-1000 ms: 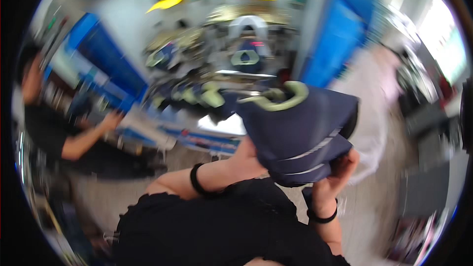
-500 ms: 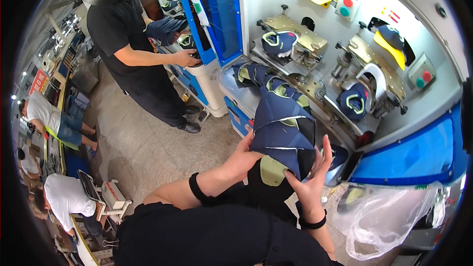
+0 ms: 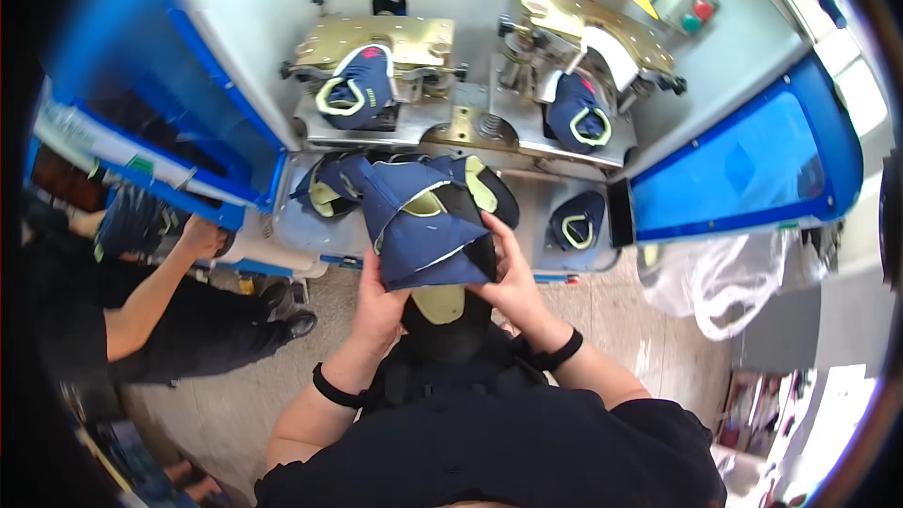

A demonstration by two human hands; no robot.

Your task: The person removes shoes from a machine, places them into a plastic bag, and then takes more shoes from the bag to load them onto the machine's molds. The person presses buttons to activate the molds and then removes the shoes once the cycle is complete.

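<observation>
In the head view, both hands hold one bundle: the left hand (image 3: 379, 306) closes on its left lower side, and the right hand (image 3: 515, 284) closes on its right side, with the fingers bent around the edge. The bundle (image 3: 428, 249) is of dark blue shoe tops, folded and stacked, and it lies directly between the two hands, so neither hand is nearer. Its long axis points away from the body, toward the metal shelf (image 3: 531, 235); its far end overlaps other shoe tops (image 3: 331, 198) there, but I cannot tell if they touch. A single shoe (image 3: 577, 221) rests at the right on this shelf, apart from the right hand.
</observation>
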